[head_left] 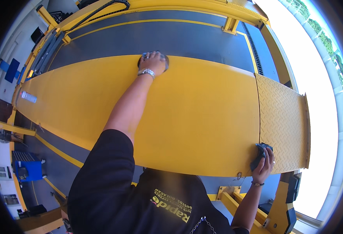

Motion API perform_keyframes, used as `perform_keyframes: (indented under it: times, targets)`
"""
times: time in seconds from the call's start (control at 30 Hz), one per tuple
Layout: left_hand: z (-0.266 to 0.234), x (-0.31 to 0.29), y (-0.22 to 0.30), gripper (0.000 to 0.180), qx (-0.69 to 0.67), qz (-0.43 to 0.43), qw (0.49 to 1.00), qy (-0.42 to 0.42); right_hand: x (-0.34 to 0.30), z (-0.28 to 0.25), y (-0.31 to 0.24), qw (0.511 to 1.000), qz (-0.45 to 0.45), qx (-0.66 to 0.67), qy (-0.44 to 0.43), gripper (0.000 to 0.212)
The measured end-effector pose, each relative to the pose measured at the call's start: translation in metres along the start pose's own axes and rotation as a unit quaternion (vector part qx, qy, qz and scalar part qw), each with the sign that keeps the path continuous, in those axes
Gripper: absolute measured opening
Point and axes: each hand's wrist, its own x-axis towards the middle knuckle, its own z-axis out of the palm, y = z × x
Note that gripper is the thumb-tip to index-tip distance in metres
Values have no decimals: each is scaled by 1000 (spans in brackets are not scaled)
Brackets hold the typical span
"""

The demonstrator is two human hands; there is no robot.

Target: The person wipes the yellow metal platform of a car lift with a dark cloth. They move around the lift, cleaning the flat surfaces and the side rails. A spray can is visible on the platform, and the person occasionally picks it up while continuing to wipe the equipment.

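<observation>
One dark cloth (166,64) is pressed under the left hand (154,62), near twelve o'clock at the far edge of the yellow platform (195,117); whether fingers are closed around it cannot be told. A second cloth (256,157), toward four o'clock, is held bunched in the right hand (264,165). Both cloths are judged light, soft, best grasped by gathered folds; the platform, stiff, heavy, perhaps slippery.

Plain yellow platform (202,117), yellow tread-patterned end plate (284,121), dark cloth (257,156), black shirt (105,175), grey floor (159,37)
</observation>
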Motion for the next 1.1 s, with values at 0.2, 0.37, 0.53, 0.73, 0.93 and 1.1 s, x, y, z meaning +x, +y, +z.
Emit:
perform_keyframes:
  times: [0.2, 0.37, 0.53, 0.73, 0.93, 1.1]
  targets:
    - [32, -149, 135, 59, -43, 331, 942, -25, -3, 7, 27, 999, -15, 43, -21, 50]
    - [-11, -271, -18, 58, -12, 221, 975, -28, -8, 5, 34, 998, -40, 33, -21, 54]
    - [-28, -293, -264, 57, 85, -158, 981, 75, -7, 5, 35, 998, -52, 29, -14, 55]
    - [-20, -326, -42, 56, -9, 113, 993, 24, -3, 10, 36, 999, -29, 28, -20, 56]
    - [-11, -389, -57, 49, -75, 108, 989, 67, -5, 6, 47, 998, -59, -9, -33, 48]
    - [-20, -372, -295, 53, 14, -134, 976, 174, 6, 2, 33, 986, -156, -43, -36, 39]
